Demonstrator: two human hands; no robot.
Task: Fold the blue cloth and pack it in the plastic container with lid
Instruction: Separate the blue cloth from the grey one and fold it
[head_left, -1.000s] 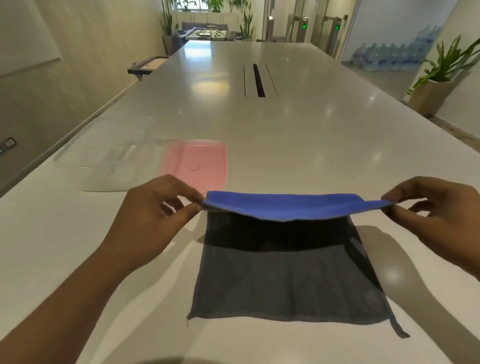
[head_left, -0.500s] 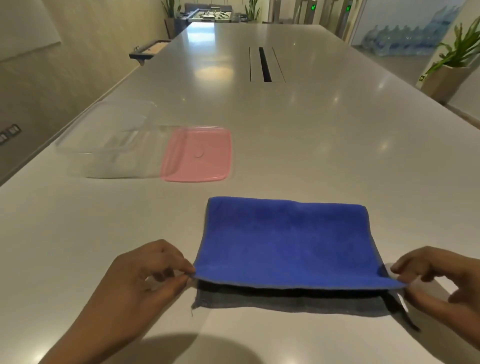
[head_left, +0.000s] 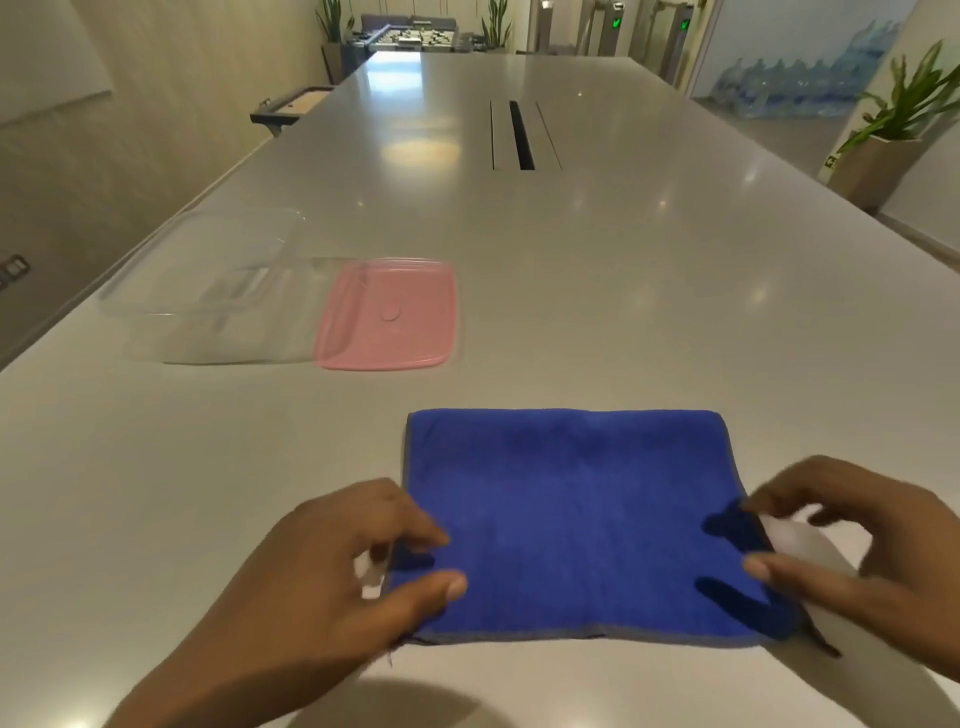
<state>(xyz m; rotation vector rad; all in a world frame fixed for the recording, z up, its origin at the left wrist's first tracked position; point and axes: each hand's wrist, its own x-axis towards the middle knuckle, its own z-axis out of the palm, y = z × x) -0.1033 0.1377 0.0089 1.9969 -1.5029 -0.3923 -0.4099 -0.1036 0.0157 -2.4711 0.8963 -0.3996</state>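
Observation:
The blue cloth (head_left: 571, 519) lies flat on the table right in front of me, folded in half with the fold on the far side and the grey-trimmed edges near me. My left hand (head_left: 332, 571) rests at its near left corner with fingers spread, the thumb tip on the cloth. At the near right corner is my right hand (head_left: 857, 561), fingers apart over the edge. Neither hand pinches the cloth. The clear plastic container (head_left: 171, 312) stands empty to the far left, and its pink lid (head_left: 387, 314) lies flat beside it on the right.
A long pale table (head_left: 623, 291) stretches away from me, with a dark cable slot (head_left: 519, 135) down its middle. The table's left edge runs close to the container. A potted plant (head_left: 893, 119) stands off the table at the right.
Both hands drew the cloth's far edge toward me and laid it on the near edge, hiding the grey underside. The pinch grips have loosened and the fingers are now spread.

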